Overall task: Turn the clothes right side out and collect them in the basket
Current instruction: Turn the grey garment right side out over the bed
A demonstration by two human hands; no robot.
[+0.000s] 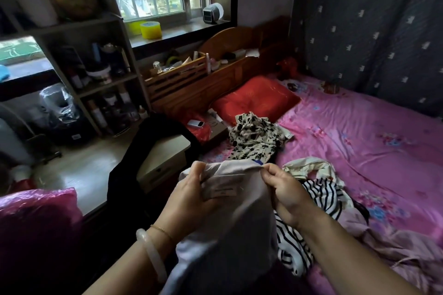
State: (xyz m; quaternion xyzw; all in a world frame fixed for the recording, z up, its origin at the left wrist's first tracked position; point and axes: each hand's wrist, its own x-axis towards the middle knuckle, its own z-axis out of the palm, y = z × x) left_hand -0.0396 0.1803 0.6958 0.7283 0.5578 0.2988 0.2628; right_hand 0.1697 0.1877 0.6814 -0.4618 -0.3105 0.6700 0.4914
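I hold a pale beige garment [242,218] up in front of me, its inner label showing. My left hand [189,195] grips its top edge on the left and my right hand [285,189] pinches the same edge on the right. On the pink floral bed sheet [359,141] lie a black-and-white floral garment [254,136], a black-and-white striped garment [318,196], a cream garment [309,166] and a pale pink one [407,246]. No basket is in view.
A black garment [134,163] hangs over a chair by the beige nightstand [165,155]. A red pillow [256,99] lies at the wooden headboard [215,72]. Shelves [79,60] stand at the left, a pink plastic bag [36,218] at lower left, a dark curtain [371,26] at the right.
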